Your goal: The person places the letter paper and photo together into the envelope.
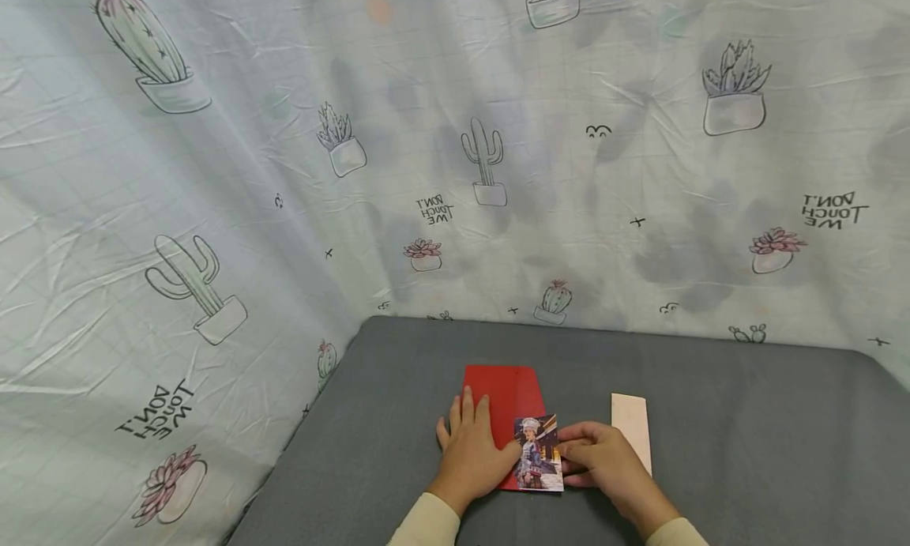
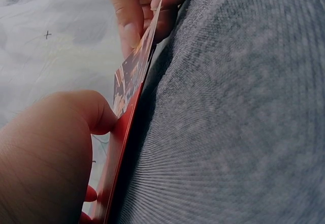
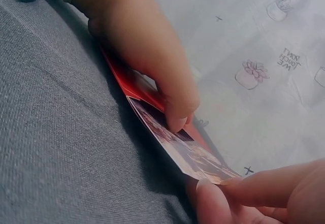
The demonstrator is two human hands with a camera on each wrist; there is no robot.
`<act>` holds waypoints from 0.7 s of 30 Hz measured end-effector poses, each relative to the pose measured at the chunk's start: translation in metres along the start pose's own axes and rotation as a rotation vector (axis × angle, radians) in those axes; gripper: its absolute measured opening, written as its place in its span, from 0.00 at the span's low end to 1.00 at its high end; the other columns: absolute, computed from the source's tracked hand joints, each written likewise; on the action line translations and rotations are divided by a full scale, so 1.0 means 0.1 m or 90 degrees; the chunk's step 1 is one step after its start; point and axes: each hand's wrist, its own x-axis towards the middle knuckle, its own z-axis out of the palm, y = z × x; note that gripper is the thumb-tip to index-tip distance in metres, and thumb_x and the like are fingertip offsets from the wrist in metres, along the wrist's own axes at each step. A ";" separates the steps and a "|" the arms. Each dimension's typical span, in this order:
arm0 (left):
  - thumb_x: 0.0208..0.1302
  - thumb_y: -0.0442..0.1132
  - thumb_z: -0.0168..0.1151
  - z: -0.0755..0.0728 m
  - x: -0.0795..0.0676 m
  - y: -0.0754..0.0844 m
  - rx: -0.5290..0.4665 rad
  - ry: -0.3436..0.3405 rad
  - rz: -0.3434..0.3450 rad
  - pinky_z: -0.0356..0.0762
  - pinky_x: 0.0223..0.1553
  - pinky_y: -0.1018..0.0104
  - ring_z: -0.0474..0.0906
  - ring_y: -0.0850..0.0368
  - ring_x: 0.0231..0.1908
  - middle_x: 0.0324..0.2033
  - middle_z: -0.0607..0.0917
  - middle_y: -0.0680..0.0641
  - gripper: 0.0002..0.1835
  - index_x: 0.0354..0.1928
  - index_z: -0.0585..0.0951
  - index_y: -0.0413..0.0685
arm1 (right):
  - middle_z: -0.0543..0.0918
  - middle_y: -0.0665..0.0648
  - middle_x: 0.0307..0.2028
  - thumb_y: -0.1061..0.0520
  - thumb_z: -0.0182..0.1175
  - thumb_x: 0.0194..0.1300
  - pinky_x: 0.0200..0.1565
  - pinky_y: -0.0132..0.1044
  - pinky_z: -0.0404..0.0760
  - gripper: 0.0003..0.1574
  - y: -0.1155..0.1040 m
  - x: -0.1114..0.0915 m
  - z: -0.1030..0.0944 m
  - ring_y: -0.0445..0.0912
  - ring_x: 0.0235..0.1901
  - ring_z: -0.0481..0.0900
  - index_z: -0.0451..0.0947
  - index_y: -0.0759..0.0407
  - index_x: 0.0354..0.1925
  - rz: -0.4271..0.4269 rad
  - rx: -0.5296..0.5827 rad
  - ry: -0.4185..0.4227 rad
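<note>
A red paper envelope (image 1: 502,384) lies on the grey table, and a colourful photo card (image 1: 538,459) overlaps its lower right part. My left hand (image 1: 472,455) rests on the envelope with its fingers spread and straight. The left thumb tip presses down at the card's left side, as the right wrist view shows at the card's surface (image 3: 175,150). Between thumb and fingers, my right hand (image 1: 604,459) pinches the card's right edge. In the left wrist view the card (image 2: 134,71) sticks out past the red envelope (image 2: 119,142), its gripped end raised off the table.
A flat cream-coloured paper piece (image 1: 633,427) lies right of the envelope, partly behind the right hand. Grey cloth covers the table (image 1: 746,435). A white curtain (image 1: 569,175) printed with potted cacti hangs along the table's back and left edges.
</note>
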 end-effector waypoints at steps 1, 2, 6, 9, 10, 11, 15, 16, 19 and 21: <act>0.60 0.58 0.66 0.00 0.00 0.00 0.000 0.003 0.001 0.39 0.69 0.17 0.49 0.29 0.80 0.82 0.58 0.31 0.49 0.79 0.70 0.36 | 0.89 0.60 0.38 0.68 0.63 0.72 0.32 0.41 0.89 0.18 0.00 0.00 0.00 0.50 0.33 0.87 0.79 0.80 0.55 0.001 0.001 -0.004; 0.60 0.58 0.65 0.00 0.00 0.00 0.001 0.002 0.000 0.39 0.70 0.18 0.49 0.29 0.80 0.83 0.57 0.32 0.49 0.80 0.69 0.37 | 0.89 0.60 0.37 0.68 0.63 0.72 0.32 0.41 0.89 0.17 0.00 0.01 0.01 0.50 0.33 0.86 0.79 0.80 0.55 0.002 0.002 -0.006; 0.60 0.58 0.65 0.01 0.00 -0.01 0.006 0.002 -0.003 0.40 0.70 0.18 0.49 0.30 0.80 0.83 0.57 0.32 0.50 0.80 0.69 0.37 | 0.88 0.60 0.37 0.69 0.63 0.72 0.34 0.41 0.90 0.17 0.01 0.02 0.02 0.49 0.34 0.87 0.78 0.80 0.54 0.004 0.015 -0.014; 0.60 0.59 0.65 0.02 0.01 -0.02 0.009 0.000 -0.003 0.41 0.70 0.19 0.49 0.31 0.80 0.83 0.57 0.33 0.50 0.80 0.69 0.37 | 0.87 0.59 0.37 0.70 0.64 0.72 0.35 0.41 0.89 0.16 0.01 0.03 0.04 0.49 0.34 0.86 0.78 0.80 0.54 0.004 0.021 -0.015; 0.60 0.58 0.65 0.03 0.01 -0.03 0.009 0.000 -0.003 0.41 0.70 0.19 0.49 0.31 0.80 0.83 0.57 0.33 0.50 0.80 0.69 0.37 | 0.87 0.59 0.36 0.70 0.64 0.71 0.35 0.41 0.90 0.16 0.01 0.03 0.05 0.49 0.34 0.86 0.78 0.80 0.54 0.005 0.021 -0.013; 0.60 0.58 0.65 0.02 0.01 -0.03 0.008 0.000 -0.001 0.41 0.70 0.19 0.49 0.31 0.80 0.83 0.57 0.33 0.50 0.80 0.69 0.37 | 0.87 0.59 0.36 0.70 0.64 0.71 0.35 0.41 0.89 0.16 0.01 0.03 0.06 0.49 0.34 0.86 0.78 0.80 0.54 0.006 0.020 -0.011; 0.60 0.59 0.65 0.02 0.01 -0.02 0.005 0.002 0.003 0.41 0.70 0.18 0.49 0.30 0.80 0.83 0.57 0.33 0.50 0.80 0.69 0.37 | 0.86 0.59 0.36 0.70 0.64 0.70 0.35 0.41 0.89 0.16 0.01 0.04 0.10 0.50 0.34 0.86 0.78 0.79 0.53 0.011 0.014 -0.002; 0.60 0.59 0.65 0.01 0.00 -0.02 0.004 0.002 0.003 0.41 0.70 0.18 0.49 0.30 0.80 0.83 0.57 0.32 0.50 0.80 0.69 0.37 | 0.86 0.59 0.36 0.71 0.63 0.69 0.35 0.41 0.89 0.16 0.01 0.04 0.11 0.50 0.34 0.86 0.78 0.79 0.53 0.012 0.013 0.000; 0.61 0.60 0.66 0.01 0.00 -0.01 0.002 -0.001 0.002 0.41 0.70 0.18 0.49 0.30 0.80 0.83 0.57 0.32 0.50 0.80 0.69 0.36 | 0.85 0.60 0.36 0.72 0.63 0.67 0.35 0.40 0.89 0.16 0.01 0.04 0.13 0.49 0.33 0.86 0.78 0.79 0.53 0.014 0.018 0.001; 0.61 0.60 0.66 0.01 0.00 -0.01 0.001 -0.003 0.000 0.40 0.70 0.18 0.49 0.30 0.81 0.83 0.57 0.32 0.50 0.80 0.69 0.36 | 0.84 0.61 0.36 0.73 0.63 0.66 0.36 0.40 0.89 0.17 0.00 0.04 0.15 0.48 0.33 0.86 0.77 0.80 0.52 0.014 0.021 0.000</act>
